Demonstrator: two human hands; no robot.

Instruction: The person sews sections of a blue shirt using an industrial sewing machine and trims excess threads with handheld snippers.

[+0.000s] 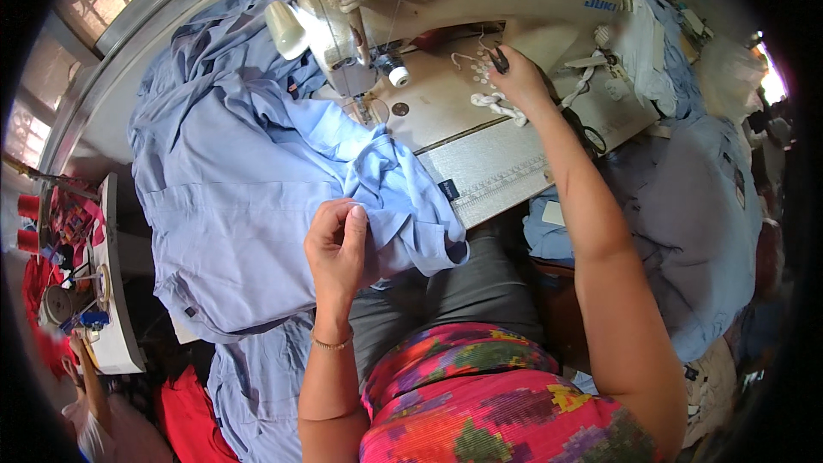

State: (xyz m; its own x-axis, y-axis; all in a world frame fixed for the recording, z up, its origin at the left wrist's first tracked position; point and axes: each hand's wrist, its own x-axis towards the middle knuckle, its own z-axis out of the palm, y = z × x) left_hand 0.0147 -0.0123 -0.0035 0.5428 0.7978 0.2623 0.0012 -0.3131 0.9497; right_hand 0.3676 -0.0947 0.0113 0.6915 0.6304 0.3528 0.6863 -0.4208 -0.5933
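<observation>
A light blue garment [240, 197], probably a shirt, spreads over the left side of the sewing machine table and hangs off its front edge. My left hand [337, 244] is closed in a pinch, thumb against fingers, on the garment's cloth. Farther right, under the sewing machine's [531, 0] arm, my right hand [521, 84] closes around small dark thread snips [499, 60], mostly covered by the fingers. Small white buttons [482, 71] lie on the bed right beside that hand. A twisted white cord [497, 106] rests just below it.
The lit needle area [364, 107] stands beside the garment. A ruler strip [506, 178] runs along the table's front, with a small dark label [448, 189] on it. Black-handled scissors [587, 133] lie by my right forearm. More blue garments [686, 214] are heaped at right. Another person's arm [90, 377] shows lower left.
</observation>
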